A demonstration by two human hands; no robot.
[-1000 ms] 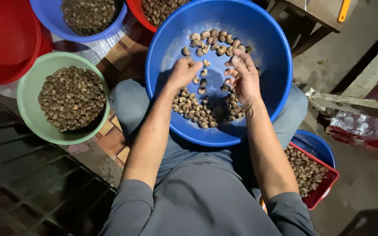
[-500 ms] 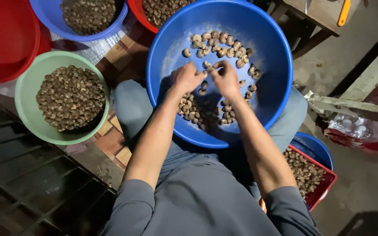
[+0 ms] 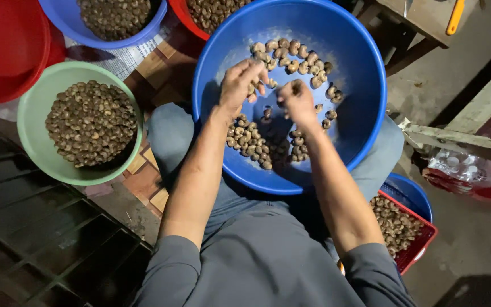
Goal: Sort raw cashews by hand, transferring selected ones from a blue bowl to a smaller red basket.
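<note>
a large blue basin [image 3: 365, 108] is rested on the lap. inside it, pale nuts [image 3: 291, 54] are spread along the far wall and heaped near the front. the left hand [image 3: 240, 85] is held over the nuts, fingers curled together on a few. the right hand [image 3: 296, 102] is pinched on one nut. a green bowl [image 3: 32, 113] of darker nuts is seen at the left.

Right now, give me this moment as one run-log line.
left hand: picking nuts | right hand: pinching one nut | both inside blue basin on lap | green bowl: full, at left
</note>
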